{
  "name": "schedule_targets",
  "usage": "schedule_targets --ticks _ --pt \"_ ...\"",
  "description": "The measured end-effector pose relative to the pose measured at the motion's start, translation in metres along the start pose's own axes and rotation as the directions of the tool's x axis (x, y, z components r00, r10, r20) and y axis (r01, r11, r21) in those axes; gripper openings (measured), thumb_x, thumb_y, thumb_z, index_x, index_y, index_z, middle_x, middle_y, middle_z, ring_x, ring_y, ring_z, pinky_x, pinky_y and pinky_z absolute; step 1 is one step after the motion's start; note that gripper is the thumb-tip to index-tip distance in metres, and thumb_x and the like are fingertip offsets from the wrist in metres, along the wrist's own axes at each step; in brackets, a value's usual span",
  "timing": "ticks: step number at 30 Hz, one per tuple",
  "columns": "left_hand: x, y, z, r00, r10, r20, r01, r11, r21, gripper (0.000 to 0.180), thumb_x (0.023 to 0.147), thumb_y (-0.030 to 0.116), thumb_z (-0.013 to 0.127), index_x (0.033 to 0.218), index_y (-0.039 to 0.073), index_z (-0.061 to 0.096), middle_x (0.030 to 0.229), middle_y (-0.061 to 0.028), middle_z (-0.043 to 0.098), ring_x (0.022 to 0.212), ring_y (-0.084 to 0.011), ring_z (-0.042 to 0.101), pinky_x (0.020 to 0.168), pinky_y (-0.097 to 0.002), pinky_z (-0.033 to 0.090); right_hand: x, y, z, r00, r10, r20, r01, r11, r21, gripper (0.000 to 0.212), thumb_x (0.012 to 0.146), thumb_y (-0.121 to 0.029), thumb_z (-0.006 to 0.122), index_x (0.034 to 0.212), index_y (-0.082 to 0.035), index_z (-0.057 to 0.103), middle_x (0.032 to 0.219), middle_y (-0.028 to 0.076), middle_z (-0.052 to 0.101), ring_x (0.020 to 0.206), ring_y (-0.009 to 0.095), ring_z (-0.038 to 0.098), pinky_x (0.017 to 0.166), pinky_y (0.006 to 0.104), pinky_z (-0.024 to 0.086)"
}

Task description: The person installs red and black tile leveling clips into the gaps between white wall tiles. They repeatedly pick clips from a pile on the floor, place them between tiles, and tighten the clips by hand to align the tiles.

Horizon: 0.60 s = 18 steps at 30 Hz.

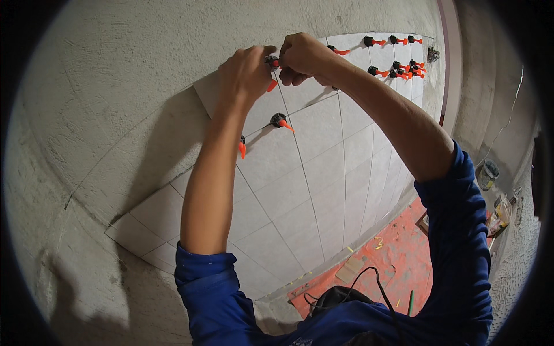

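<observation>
Both hands are raised to the top edge of the light grey wall tiles (283,196), on either side of one tile leveling spacer (273,61) with a black base and red handle. My left hand (247,72) has its fingers closed at the black base. Curled in from the right, my right hand (304,56) pinches at the red handle; its fingertips are partly hidden. Below my left hand an orange handle (272,86) shows, its base covered by the hand. Lower down, another spacer (279,121) sits on a joint, and one more (242,147) is partly behind my left forearm.
Several more spacers (398,72) stick out from the tiles at the upper right. Rough grey plaster (133,63) surrounds the tiling. On the floor lies a red sheet (398,254) with scraps and a piece of cardboard (350,269). A bucket (488,172) stands at the right.
</observation>
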<state>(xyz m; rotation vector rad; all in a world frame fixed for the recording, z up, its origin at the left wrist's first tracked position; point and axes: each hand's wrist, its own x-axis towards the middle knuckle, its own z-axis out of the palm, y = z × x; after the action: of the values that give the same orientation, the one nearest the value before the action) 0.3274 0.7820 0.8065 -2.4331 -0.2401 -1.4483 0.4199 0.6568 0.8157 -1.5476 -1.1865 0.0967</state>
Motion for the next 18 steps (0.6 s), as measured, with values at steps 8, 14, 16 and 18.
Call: schedule_targets --ticks 8,14,16,18 --pt "-0.016 -0.009 -0.002 0.961 0.259 -0.098 -0.238 0.953 0.189 0.008 0.082 0.016 0.067 0.089 0.016 0.069 0.07 -0.0039 0.067 0.064 -0.0236 0.068 0.055 -0.0354 0.054 -0.001 -0.001 0.001 1.0 -0.008 -0.005 0.007 0.999 -0.032 0.017 0.088 -0.005 0.052 0.095 0.009 0.057 0.073 0.017 0.07 0.06 0.019 0.069 0.049 0.0269 0.056" --pt "0.007 -0.006 -0.013 0.964 0.193 0.182 -0.232 0.945 0.23 0.005 0.082 0.017 0.067 0.086 0.015 0.071 0.072 -0.0045 0.069 0.068 -0.0248 0.069 0.06 -0.0373 0.055 0.002 0.001 0.002 1.0 0.006 -0.02 -0.007 0.999 -0.044 0.017 0.088 -0.006 0.051 0.086 0.006 0.062 0.072 0.016 0.071 0.057 0.017 0.068 0.048 0.0264 0.053" --pt "0.012 -0.006 -0.016 0.952 0.206 0.228 -0.259 0.937 0.234 0.006 0.083 0.018 0.067 0.085 0.015 0.071 0.074 -0.0055 0.07 0.07 -0.0265 0.07 0.063 -0.0395 0.055 0.001 0.001 0.002 1.0 0.004 -0.015 -0.005 1.0 -0.031 0.015 0.088 -0.006 0.051 0.088 0.005 0.062 0.072 0.015 0.07 0.058 0.017 0.068 0.05 0.0269 0.054" --pt "0.019 -0.004 -0.017 0.943 0.203 0.265 -0.274 0.924 0.266 0.007 0.083 0.018 0.066 0.087 0.015 0.072 0.078 -0.0069 0.071 0.074 -0.028 0.07 0.067 -0.0416 0.055 0.0 0.0 0.0 1.0 0.006 0.017 -0.006 1.0 -0.027 0.013 0.087 -0.005 0.053 0.095 0.004 0.057 0.072 0.015 0.067 0.061 0.018 0.068 0.054 0.0277 0.055"
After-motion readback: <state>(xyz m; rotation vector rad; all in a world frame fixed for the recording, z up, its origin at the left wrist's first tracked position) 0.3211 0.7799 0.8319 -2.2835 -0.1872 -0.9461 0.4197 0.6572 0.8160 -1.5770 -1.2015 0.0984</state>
